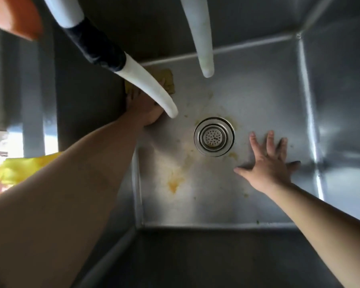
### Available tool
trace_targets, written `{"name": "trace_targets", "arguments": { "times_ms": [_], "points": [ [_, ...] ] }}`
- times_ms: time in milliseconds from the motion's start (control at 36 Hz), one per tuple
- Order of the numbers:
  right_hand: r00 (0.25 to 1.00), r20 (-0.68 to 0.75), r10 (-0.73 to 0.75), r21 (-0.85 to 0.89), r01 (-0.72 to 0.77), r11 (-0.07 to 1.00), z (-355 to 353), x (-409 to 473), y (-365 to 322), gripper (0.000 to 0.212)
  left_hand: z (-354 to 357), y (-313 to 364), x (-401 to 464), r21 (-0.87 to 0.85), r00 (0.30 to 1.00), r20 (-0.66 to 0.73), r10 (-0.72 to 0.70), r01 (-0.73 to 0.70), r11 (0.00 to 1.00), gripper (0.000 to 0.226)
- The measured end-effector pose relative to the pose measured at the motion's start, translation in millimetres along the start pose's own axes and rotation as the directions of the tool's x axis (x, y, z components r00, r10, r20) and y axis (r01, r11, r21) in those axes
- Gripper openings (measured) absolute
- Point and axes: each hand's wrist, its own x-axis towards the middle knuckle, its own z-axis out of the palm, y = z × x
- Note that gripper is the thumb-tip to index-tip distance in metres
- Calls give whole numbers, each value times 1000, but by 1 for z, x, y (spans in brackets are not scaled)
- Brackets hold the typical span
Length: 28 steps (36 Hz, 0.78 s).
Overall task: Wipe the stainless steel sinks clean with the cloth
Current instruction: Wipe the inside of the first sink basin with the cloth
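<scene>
**Cloth pressed into far-left corner of stained sink**

Looking straight down into a deep stainless steel sink (258, 204), floor filling the middle of the frame. Left hand (146, 110) reaching in from lower left, laid on a brownish-yellow cloth (168, 80) at the upper-left corner of the sink floor, against the left wall. Fingers partly hidden behind a white hose; cannot tell whether curled round the cloth or pressing flat on it. Right hand (268, 163) entering from lower right, fingers spread wide and straight, palm down on the sink floor right of the drain, holding nothing.

Round metal drain strainer (214, 136) near frame centre. Yellow-orange stains (174, 185) on the floor below and left of the drain, with fainter marks ringing the drain rim.

Two hoses hanging from the top of the frame: a white hose with black band (146, 88) slanting from upper left across the left hand, and a plain white hose (204, 50) at top centre. Blurred orange object (15, 15) in the upper-left corner. Something bright yellow (19, 169) at the left edge, outside the sink, behind the left forearm.
</scene>
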Motion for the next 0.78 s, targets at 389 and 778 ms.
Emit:
{"name": "trace_targets", "arguments": {
  "times_ms": [389,778],
  "points": [
    [996,86,38,-9,-38,999,-16,-7,-4,110,55,25,-161,-64,970,243,-6,22,998,73],
    [918,397,14,-62,12,998,-3,-79,-12,85,85,25,-262,-101,806,592,12,60,993,73]
  ]
}}
